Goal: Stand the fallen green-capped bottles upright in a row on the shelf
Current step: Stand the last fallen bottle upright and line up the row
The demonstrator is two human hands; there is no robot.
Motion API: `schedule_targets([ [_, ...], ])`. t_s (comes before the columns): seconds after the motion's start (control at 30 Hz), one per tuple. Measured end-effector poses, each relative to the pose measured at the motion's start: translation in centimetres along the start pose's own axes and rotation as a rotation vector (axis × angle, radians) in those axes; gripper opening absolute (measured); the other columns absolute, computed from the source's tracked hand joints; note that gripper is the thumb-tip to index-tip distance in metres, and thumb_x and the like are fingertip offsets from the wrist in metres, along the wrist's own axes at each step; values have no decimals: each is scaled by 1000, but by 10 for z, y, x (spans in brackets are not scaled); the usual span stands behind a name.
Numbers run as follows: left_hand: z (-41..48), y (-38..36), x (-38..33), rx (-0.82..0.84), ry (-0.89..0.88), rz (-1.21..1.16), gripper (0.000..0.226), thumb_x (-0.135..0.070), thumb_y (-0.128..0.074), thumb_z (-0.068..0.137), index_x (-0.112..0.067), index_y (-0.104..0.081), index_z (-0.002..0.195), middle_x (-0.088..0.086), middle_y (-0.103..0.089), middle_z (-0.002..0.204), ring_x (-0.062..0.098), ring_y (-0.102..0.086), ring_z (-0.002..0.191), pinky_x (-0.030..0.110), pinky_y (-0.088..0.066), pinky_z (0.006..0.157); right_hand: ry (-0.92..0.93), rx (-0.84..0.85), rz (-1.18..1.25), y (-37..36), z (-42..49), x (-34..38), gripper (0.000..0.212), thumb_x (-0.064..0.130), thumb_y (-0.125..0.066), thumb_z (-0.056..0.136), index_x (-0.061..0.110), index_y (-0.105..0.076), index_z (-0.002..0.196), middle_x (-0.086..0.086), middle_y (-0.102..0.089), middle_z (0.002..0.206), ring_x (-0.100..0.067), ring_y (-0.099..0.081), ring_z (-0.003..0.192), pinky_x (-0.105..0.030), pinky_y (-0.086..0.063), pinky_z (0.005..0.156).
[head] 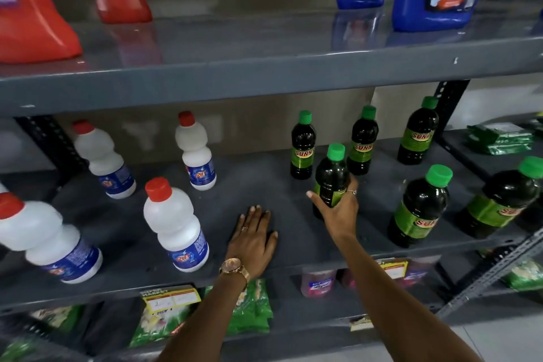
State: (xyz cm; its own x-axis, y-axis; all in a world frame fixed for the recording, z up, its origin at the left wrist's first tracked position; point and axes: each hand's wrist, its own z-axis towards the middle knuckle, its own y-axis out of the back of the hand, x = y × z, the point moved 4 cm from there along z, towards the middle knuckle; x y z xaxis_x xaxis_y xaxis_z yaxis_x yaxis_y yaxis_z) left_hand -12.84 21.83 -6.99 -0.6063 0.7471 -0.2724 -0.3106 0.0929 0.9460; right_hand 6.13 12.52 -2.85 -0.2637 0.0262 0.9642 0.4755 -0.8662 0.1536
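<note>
Middle shelf (pixel 264 182), right half: six green-capped bottles, all upright. One bottle (pixel 330 182), near centre, was clasped round its lower body by the right hand (pixel 338 209), probably for setting in line with the far row. Left hand (pixel 252 241) lay flat and empty on the shelf, likely bracing.

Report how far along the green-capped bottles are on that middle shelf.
Nearly done. Five green-capped bottles stand upright: three at the back and two nearer the front. In hand: the right hand grips a sixth bottle, upright. The left hand lies flat on the shelf. Left: release it in line; none visibly fallen.
</note>
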Motion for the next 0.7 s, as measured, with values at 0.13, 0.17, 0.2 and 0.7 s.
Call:
schedule_targets([
  [0.13,0,1,0,-10,2,-7,56,-41,-29,97,-16,-21,147,8,-16,159,18,-6,148,33,2,120,4,93,-6,-1,-7,-13,97,5,-79,72,18,-24,150,-5,-54,135,-20,-52,123,-35,-41,104],
  [0.17,0,1,0,-10,2,-11,56,-41,-29,97,-16,-21,147,8,-16,159,18,-6,148,33,2,120,-2,125,-27,1,-10,-18,99,-1,-75,72,18,-21,153,-8,-53,137,-23,-51,126,-38,-40,107],
  [0.2,0,1,0,-9,4,-14,56,-41,-30,97,-16,-21,147,7,-16,159,18,-6,148,33,2,120,-7,140,-57,3,-12,-22,99,-3,-74,72,17,-22,153,-9,-53,139,-25,-50,128,-40,-39,108],
  [0.7,0,1,0,1,20,-7,56,-41,-29,97,-18,-20,147,6,-14,159,17,-5,148,34,2,121,-29,34,-189,-7,-5,-25,83,34,-95,47,8,-58,117,-13,-59,121,-31,-55,117,-43,-47,100],
])
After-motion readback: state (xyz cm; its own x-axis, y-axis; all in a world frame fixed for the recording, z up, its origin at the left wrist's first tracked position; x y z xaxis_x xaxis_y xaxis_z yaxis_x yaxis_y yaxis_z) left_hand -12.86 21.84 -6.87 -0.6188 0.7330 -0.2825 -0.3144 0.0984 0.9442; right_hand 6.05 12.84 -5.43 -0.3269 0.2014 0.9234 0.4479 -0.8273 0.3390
